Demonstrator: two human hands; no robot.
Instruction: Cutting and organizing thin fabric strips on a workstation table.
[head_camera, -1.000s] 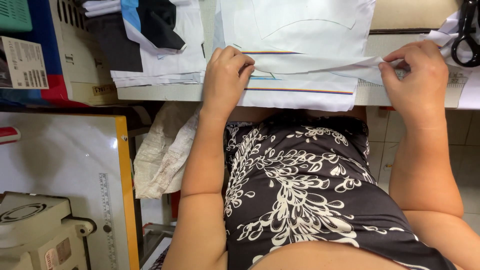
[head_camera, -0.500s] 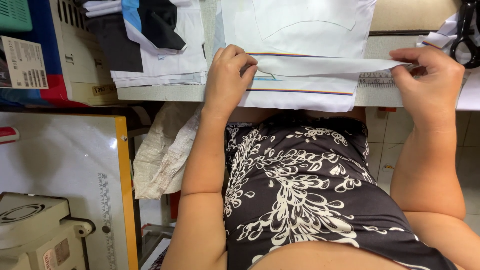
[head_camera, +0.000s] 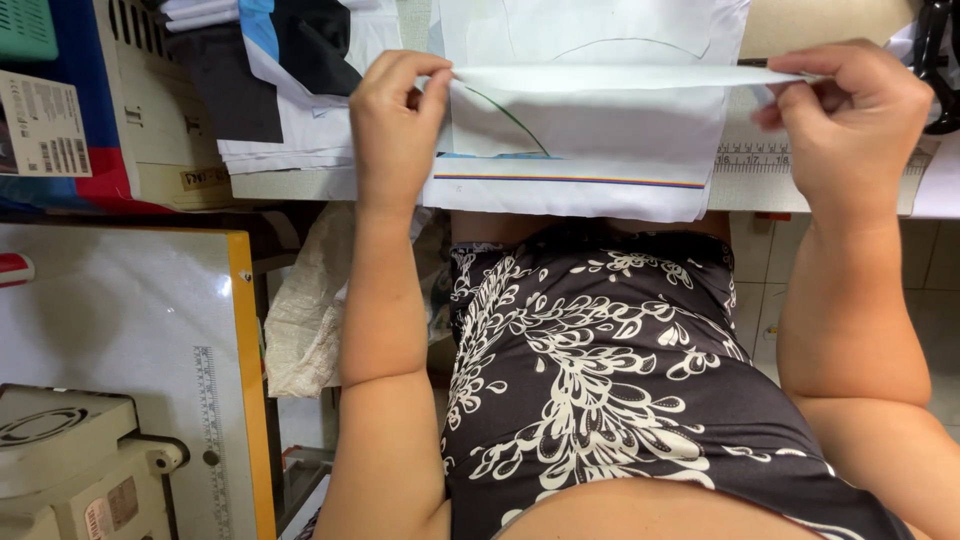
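Each grip pinches the white fabric's (head_camera: 590, 120) folded edge, left hand (head_camera: 395, 125) and right hand (head_camera: 850, 120) at opposite ends.

I see my left hand (head_camera: 395, 125) and right hand (head_camera: 850, 125) pinching the two ends of a folded white fabric piece (head_camera: 585, 135) with a coloured stripe, held taut over the table edge (head_camera: 300, 185) above a ruler (head_camera: 760, 158).

The white cloth (head_camera: 600, 130) I pinch is thin, smooth and matt, with a striped woven edge. My dress (head_camera: 620, 400) looks sleek, slightly shiny. Beside me, the white board (head_camera: 110, 330) is glossy, and the ruler (head_camera: 760, 158) matt.
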